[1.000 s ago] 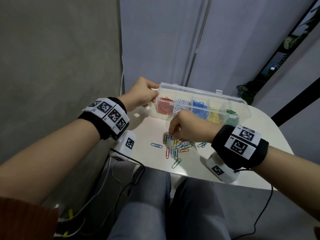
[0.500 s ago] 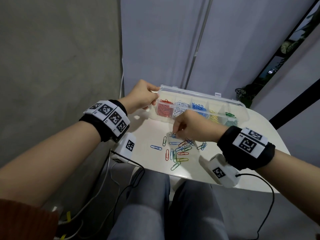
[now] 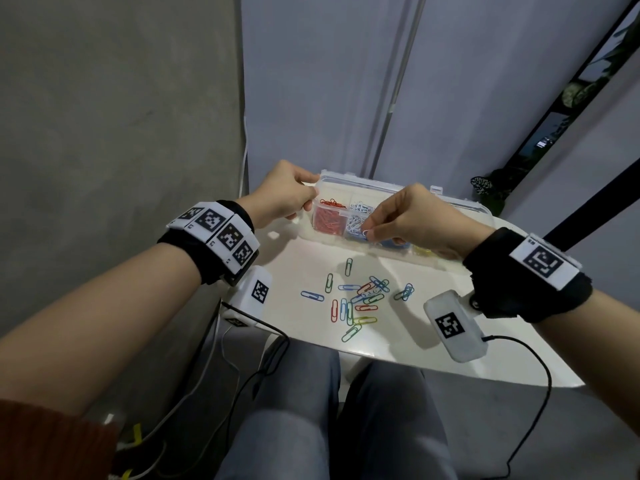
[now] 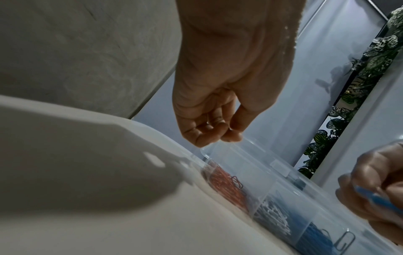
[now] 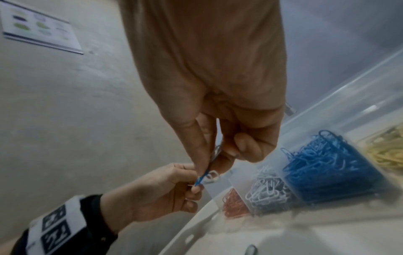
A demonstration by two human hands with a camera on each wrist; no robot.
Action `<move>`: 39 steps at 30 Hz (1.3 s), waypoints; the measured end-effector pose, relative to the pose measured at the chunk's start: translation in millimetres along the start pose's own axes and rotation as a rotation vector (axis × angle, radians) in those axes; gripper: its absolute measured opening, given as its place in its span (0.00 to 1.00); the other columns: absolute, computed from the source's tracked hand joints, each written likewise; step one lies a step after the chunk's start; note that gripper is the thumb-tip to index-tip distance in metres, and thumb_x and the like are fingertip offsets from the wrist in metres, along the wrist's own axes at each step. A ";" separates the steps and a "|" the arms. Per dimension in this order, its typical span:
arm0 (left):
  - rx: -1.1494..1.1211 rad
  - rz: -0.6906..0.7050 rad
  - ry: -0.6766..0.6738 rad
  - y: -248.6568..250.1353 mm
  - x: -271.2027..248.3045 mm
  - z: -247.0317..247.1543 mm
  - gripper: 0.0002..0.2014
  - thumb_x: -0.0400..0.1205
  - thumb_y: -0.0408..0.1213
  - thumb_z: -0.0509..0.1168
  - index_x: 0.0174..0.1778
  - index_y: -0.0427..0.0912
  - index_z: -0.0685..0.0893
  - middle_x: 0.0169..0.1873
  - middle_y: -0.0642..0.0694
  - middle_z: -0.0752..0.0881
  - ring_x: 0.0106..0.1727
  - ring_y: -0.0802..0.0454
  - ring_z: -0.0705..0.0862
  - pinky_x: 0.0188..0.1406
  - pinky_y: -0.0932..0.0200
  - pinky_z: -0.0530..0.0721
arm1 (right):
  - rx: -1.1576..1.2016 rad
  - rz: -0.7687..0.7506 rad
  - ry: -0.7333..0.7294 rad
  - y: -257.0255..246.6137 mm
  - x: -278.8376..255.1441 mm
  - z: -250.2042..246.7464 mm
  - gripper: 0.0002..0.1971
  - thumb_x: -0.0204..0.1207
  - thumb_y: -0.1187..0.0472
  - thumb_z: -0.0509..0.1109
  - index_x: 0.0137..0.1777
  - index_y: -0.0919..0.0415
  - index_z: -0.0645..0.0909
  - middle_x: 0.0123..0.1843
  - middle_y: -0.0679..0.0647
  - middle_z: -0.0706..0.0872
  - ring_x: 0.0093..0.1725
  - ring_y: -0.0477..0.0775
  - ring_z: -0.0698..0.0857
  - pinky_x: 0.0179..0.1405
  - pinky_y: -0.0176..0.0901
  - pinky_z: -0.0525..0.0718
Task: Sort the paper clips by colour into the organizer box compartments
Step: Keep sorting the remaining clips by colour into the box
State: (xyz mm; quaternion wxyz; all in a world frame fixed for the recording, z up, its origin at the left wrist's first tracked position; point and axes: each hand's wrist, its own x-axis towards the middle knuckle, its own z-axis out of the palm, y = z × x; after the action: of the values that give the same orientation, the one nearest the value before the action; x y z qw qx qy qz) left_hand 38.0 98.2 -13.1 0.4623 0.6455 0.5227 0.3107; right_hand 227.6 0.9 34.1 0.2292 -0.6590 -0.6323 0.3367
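Observation:
A clear organizer box [image 3: 349, 180] stands at the back of the white table [image 3: 433, 351], with red [image 3: 327, 221], white [image 3: 356, 220], blue [image 5: 327, 172] and yellow [image 5: 383, 151] clips in separate compartments. My left hand [image 3: 308, 199] grips the box's left end [image 4: 209, 151]. My right hand [image 3: 367, 232] hovers over the white and blue compartments and pinches a blue paper clip [image 5: 201, 178]; a white clip [image 5: 212, 176] shows beside it at the fingertips. Several loose clips of mixed colours [image 3: 363, 296] lie on the table in front of the box.
A grey wall runs close along the table's left side. The table's front edge [image 3: 346, 351] lies just above my knees. Cables [image 3: 540, 358] hang from both wrist cameras. A leafy plant [image 3: 485, 188] stands behind the box at the right.
My right hand rose from the loose pile and moved back over the box with the clip pinched. The left hand stayed on the box's left end.

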 end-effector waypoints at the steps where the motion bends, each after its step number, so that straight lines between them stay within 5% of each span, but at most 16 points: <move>1: 0.003 0.004 0.000 0.2 -0.2 0.1 0.18 0.83 0.28 0.63 0.70 0.37 0.80 0.24 0.44 0.78 0.22 0.54 0.68 0.24 0.60 0.70 | -0.043 -0.010 0.000 1.2 -1.5 2.9 0.03 0.68 0.71 0.80 0.38 0.64 0.90 0.23 0.49 0.84 0.21 0.43 0.74 0.26 0.35 0.74; 3: 0.003 0.010 0.000 0.6 -1.2 0.5 0.17 0.83 0.27 0.63 0.69 0.38 0.82 0.24 0.44 0.78 0.22 0.55 0.68 0.24 0.60 0.69 | -0.104 -0.015 -0.030 4.4 -4.5 10.5 0.03 0.69 0.72 0.78 0.38 0.65 0.89 0.26 0.52 0.85 0.20 0.40 0.76 0.23 0.32 0.79; 7: -0.006 0.012 0.000 1.1 -2.1 1.2 0.17 0.83 0.27 0.63 0.68 0.37 0.82 0.24 0.44 0.78 0.22 0.54 0.68 0.23 0.60 0.68 | -0.102 0.020 -0.076 13.5 -9.0 19.9 0.03 0.71 0.76 0.75 0.38 0.70 0.88 0.30 0.62 0.87 0.24 0.51 0.85 0.28 0.44 0.89; 15: -0.004 0.007 0.003 0.2 -0.3 0.3 0.17 0.83 0.27 0.63 0.69 0.38 0.81 0.23 0.45 0.78 0.19 0.57 0.68 0.22 0.62 0.69 | -0.218 -0.073 -0.029 26.5 -4.6 21.7 0.06 0.68 0.71 0.79 0.40 0.59 0.92 0.35 0.52 0.91 0.33 0.43 0.85 0.41 0.40 0.84; 18: 0.008 0.004 0.007 -0.1 0.5 0.6 0.18 0.83 0.28 0.63 0.70 0.38 0.81 0.24 0.45 0.78 0.18 0.59 0.68 0.22 0.63 0.70 | -0.152 -0.133 -0.145 24.4 -11.7 26.1 0.09 0.68 0.70 0.80 0.42 0.55 0.92 0.35 0.56 0.91 0.33 0.47 0.83 0.38 0.42 0.83; 22: 0.009 0.009 0.007 0.4 0.0 0.1 0.18 0.83 0.27 0.63 0.70 0.37 0.80 0.24 0.45 0.78 0.17 0.59 0.68 0.21 0.63 0.70 | -0.412 -0.280 -0.274 22.8 -12.8 35.8 0.11 0.70 0.70 0.76 0.47 0.55 0.92 0.43 0.50 0.92 0.41 0.43 0.86 0.39 0.35 0.82; 26: 0.010 0.014 0.005 0.3 0.0 -0.2 0.18 0.83 0.27 0.63 0.70 0.38 0.81 0.24 0.45 0.78 0.18 0.59 0.68 0.22 0.62 0.70 | -0.584 -0.388 -0.298 27.5 -5.3 37.3 0.09 0.72 0.65 0.77 0.47 0.51 0.91 0.45 0.47 0.90 0.43 0.33 0.71 0.37 0.27 0.68; 30: 0.008 0.014 0.001 -0.1 0.1 0.4 0.18 0.83 0.27 0.63 0.70 0.37 0.81 0.24 0.44 0.78 0.19 0.57 0.68 0.22 0.62 0.69 | -0.664 -0.481 -0.288 25.2 -5.7 38.0 0.05 0.74 0.62 0.76 0.48 0.52 0.91 0.45 0.46 0.88 0.43 0.41 0.69 0.37 0.30 0.68; 35: 0.013 0.003 0.001 0.1 0.1 0.7 0.18 0.83 0.28 0.63 0.70 0.37 0.80 0.24 0.45 0.78 0.19 0.57 0.68 0.22 0.62 0.69 | -0.738 -0.454 -0.285 23.0 -10.0 39.0 0.05 0.76 0.65 0.71 0.42 0.57 0.86 0.43 0.52 0.84 0.48 0.51 0.75 0.45 0.44 0.78; 39: 0.017 0.002 0.002 1.1 -1.0 0.7 0.19 0.83 0.28 0.63 0.71 0.37 0.80 0.23 0.45 0.78 0.19 0.57 0.68 0.22 0.61 0.69 | -0.652 -0.375 -0.299 21.4 -10.5 33.6 0.05 0.75 0.67 0.72 0.40 0.59 0.86 0.39 0.48 0.83 0.43 0.45 0.76 0.41 0.35 0.75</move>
State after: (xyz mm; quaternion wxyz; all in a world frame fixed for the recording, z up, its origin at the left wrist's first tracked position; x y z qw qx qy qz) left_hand 38.8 97.0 -12.2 0.4559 0.6495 0.5251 0.3074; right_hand 217.7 -15.7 -2.3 -0.0290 -0.5140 -0.8417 0.1630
